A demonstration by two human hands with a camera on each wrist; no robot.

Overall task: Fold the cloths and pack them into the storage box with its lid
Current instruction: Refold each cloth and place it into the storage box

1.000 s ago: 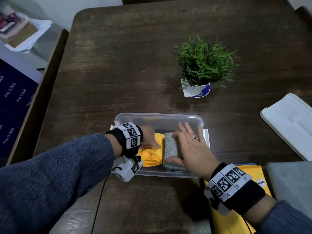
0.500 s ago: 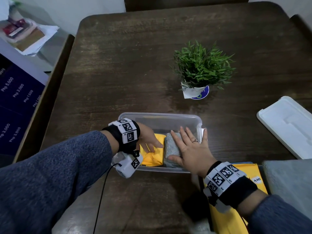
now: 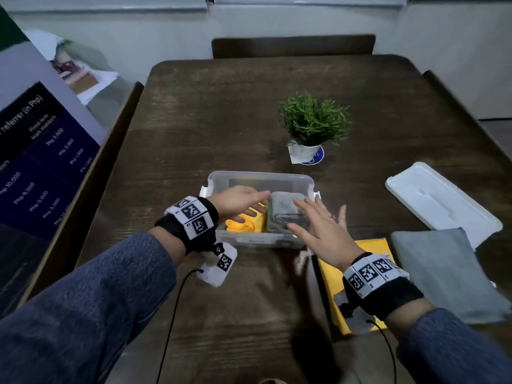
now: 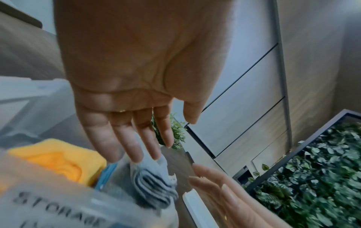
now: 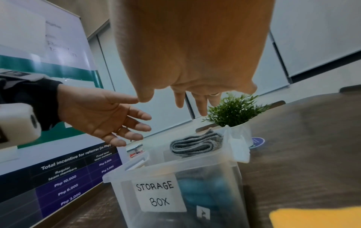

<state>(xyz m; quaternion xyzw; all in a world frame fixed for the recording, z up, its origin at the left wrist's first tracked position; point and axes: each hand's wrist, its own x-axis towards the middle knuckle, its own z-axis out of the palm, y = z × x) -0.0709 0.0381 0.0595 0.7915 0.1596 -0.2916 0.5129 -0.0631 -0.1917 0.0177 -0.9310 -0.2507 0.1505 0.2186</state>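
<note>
A clear storage box (image 3: 260,177) (image 5: 224,168) stands at the table's near middle. Inside it lie a folded yellow cloth (image 3: 243,224) (image 4: 58,160) on the left and a folded grey cloth (image 3: 285,209) (image 4: 152,180) (image 5: 195,145) on the right. My left hand (image 3: 238,203) (image 4: 136,123) (image 5: 101,118) hovers open above the yellow cloth, holding nothing. My right hand (image 3: 318,225) (image 5: 191,86) hovers open above the box's near right corner, fingers spread. The white lid (image 3: 440,200) lies on the table at the right. A flat yellow cloth (image 3: 332,284) and a flat grey cloth (image 3: 443,273) lie at the near right.
A small potted plant (image 3: 313,126) (image 5: 234,112) stands just behind the box. Chairs stand at the table's left side (image 3: 91,176) and far end (image 3: 293,45). A printed banner (image 3: 36,151) leans at the left.
Both hands have lifted off the cloths in the box and now hover open above it. The head view has tilted up, showing more of the table and the far chair.
</note>
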